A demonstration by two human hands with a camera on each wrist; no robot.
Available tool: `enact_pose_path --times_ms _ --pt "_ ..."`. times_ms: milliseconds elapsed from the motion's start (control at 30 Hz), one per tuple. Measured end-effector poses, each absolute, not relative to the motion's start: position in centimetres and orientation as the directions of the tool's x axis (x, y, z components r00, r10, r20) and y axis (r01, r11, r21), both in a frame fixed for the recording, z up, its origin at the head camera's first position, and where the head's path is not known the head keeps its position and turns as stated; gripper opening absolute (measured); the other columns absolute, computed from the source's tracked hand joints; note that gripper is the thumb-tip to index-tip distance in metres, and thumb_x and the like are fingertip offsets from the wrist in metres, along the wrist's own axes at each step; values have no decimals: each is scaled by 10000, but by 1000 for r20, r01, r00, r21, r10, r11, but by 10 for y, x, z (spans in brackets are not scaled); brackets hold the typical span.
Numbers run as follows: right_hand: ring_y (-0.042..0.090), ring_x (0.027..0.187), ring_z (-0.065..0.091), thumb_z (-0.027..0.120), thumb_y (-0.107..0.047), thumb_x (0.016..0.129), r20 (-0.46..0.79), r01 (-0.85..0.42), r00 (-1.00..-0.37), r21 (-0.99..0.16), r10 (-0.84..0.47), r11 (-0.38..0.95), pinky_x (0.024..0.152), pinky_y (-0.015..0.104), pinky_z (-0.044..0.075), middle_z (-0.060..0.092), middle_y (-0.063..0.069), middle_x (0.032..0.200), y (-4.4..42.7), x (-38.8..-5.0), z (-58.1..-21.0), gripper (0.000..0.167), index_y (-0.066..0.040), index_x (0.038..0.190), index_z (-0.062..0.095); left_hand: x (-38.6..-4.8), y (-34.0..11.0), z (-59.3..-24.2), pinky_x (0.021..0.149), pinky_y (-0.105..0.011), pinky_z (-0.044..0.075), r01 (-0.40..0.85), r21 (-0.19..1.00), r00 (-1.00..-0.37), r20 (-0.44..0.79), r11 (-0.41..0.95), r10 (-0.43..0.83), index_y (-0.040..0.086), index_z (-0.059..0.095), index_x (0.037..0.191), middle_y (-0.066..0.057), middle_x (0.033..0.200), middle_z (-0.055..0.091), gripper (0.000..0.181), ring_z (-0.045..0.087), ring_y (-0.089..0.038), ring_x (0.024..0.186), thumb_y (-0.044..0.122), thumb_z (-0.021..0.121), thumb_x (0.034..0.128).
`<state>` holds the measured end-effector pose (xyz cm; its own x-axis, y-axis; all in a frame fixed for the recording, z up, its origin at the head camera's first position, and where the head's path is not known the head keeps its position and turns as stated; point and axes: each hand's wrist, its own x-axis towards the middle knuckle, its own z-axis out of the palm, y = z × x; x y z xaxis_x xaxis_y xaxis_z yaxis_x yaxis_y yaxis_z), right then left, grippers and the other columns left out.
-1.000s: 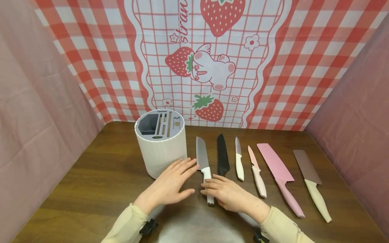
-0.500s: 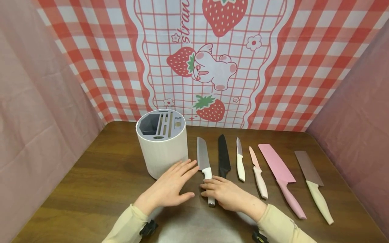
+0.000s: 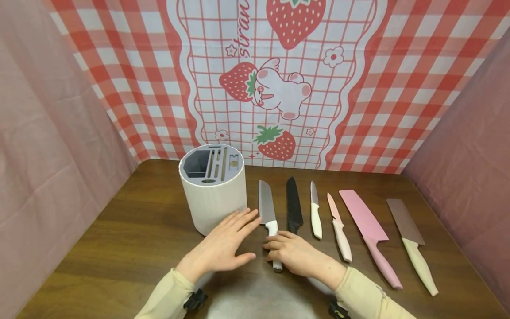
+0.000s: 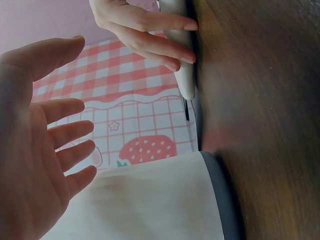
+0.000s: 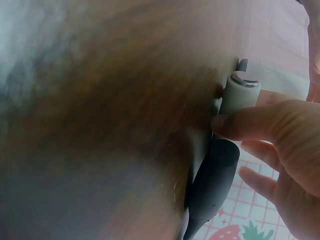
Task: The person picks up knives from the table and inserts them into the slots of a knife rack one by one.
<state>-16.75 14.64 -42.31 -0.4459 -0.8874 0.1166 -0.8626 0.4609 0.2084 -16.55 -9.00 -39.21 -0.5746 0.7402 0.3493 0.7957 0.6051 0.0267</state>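
Observation:
A kitchen knife (image 3: 267, 204) with a steel blade and white handle lies flat on the table, blade pointing away. My right hand (image 3: 296, 254) pinches its handle; in the right wrist view the thumb (image 5: 235, 126) presses one side of the white handle (image 5: 240, 97), with fingers on the other side. My left hand (image 3: 221, 246) holds nothing, its fingers spread in front of the white round knife block (image 3: 217, 206). Whether the left fingertips touch the block cannot be told. A black knife (image 3: 294, 204) lies just right of the white-handled one, its handle partly hidden by my right hand.
Further right lie a small white-handled paring knife (image 3: 315, 212), a small pink-bladed knife (image 3: 340, 237), a pink cleaver (image 3: 364, 217) and a cleaver with a pale green handle (image 3: 418, 261). Behind the wooden table (image 3: 107, 230) hangs a checked strawberry cloth (image 3: 338, 110).
The right hand's fingers have curled in more closely around the white knife handle. The left hand stays in place beside the block. The knives have not visibly moved on the table.

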Motion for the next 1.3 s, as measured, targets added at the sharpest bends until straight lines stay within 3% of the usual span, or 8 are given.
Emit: enact_pose_path --times_ms 633,933,1300 --pt "175 1124 543 667 -49 738 183 -883 -402 181 -897 433 966 398 413 642 -26 1100 150 -167 -421 234 -228 888 678 -167 -86 -389 1119 -379 180 793 31 -582 332 608 742 96 310 1411 -67 1474 283 836 220 -221 1369 545 598 768" --pt "183 1077 571 695 -101 728 319 -901 -316 196 -893 388 945 400 429 654 -18 1061 154 -171 -415 195 -214 885 667 -167 -86 -390 1118 -384 181 791 26 -583 337 611 740 78 326 1402 -74 1477 276 854 220 -228 1368 565 603 757" --pt "159 1052 588 763 -84 654 387 -893 -281 230 -878 387 931 376 426 653 -18 1074 161 -172 -402 306 -186 925 662 -168 -87 -391 1120 -373 177 789 32 -589 323 614 740 102 300 1415 -72 1473 287 855 219 -218 1370 568 598 763"
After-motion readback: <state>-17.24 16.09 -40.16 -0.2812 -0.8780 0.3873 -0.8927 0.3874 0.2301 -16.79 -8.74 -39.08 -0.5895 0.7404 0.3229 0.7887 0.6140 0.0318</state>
